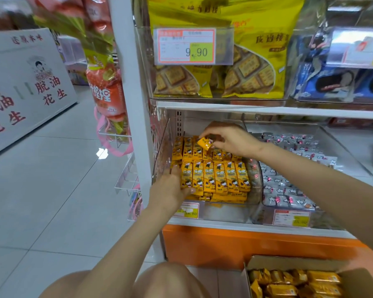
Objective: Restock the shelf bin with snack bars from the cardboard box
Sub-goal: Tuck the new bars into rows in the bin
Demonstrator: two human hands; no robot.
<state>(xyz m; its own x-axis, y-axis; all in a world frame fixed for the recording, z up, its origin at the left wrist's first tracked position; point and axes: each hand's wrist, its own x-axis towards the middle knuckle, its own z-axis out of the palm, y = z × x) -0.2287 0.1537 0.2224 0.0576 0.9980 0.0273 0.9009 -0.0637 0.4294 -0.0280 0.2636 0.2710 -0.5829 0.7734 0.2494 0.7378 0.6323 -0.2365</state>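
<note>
A clear plastic shelf bin on the lower shelf holds rows of orange snack bars packed side by side. My right hand reaches over the back row and pinches one orange snack bar just above the others. My left hand rests at the bin's front left corner, fingers laid against the leftmost bars of the front row. The cardboard box stands on the floor at the bottom right, open, with several loose orange bars inside.
A neighbouring clear bin to the right holds grey-wrapped sweets. The shelf above carries yellow biscuit bags and blue packs. A wire rack with hanging snacks juts out on the shelf's left end. Tiled floor lies left; my knees are below.
</note>
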